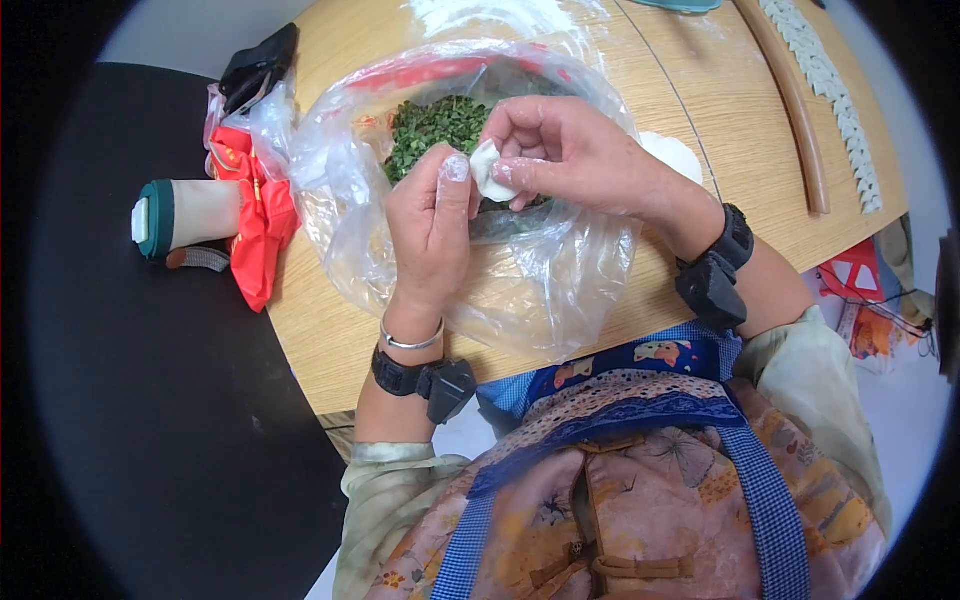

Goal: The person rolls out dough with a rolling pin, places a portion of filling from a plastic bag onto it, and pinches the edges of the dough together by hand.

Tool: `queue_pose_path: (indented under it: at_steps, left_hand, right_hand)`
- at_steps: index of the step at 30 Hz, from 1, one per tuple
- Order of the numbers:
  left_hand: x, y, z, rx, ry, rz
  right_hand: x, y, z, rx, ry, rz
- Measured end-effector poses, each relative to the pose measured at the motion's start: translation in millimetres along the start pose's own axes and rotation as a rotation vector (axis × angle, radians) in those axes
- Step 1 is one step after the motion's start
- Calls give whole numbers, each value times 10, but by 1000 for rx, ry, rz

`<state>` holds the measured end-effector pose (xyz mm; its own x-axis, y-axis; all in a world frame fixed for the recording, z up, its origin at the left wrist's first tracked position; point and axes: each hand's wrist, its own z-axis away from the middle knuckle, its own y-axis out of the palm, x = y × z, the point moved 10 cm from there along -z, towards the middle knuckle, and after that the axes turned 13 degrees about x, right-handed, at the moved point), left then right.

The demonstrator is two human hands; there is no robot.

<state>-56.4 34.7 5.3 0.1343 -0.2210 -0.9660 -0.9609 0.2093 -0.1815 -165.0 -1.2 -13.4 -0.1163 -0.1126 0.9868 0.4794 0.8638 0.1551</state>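
Note:
A small piece of white dough (487, 170) is pinched between my two hands above a clear plastic bag (345, 240). My left hand (432, 225) touches its left side, with flour on the thumb. From the right, my right hand (560, 155) grips the dough with thumb and curled fingers. Chopped green leaves (440, 125) lie in the opened bag just behind and below my hands. Beside my right wrist, partly hidden by it, a flat white dough round (672, 157) rests on the wooden table (740, 150).
A rolling pin (790, 100) and a long row of folded white dough pieces (835, 95) lie at the right. White flour (490, 15) is spread at the back. At the left are a cup (190, 213), a red bag (262, 230) and a black pouch (258, 68).

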Motion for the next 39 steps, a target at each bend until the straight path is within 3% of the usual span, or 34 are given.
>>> queue_pose_path:
  at_steps: [17,25,39]
  left_hand:
    - [25,93,-43,68,6,-9]
    - [-5,43,-25,18,18,52]
    - [26,92,-36,46,-9,-25]
  right_hand:
    - [103,-80,24,-59,-80,109]
    - [126,-96,30,-105,-83,-76]
    - [93,-30,20,-16,-55,-6]
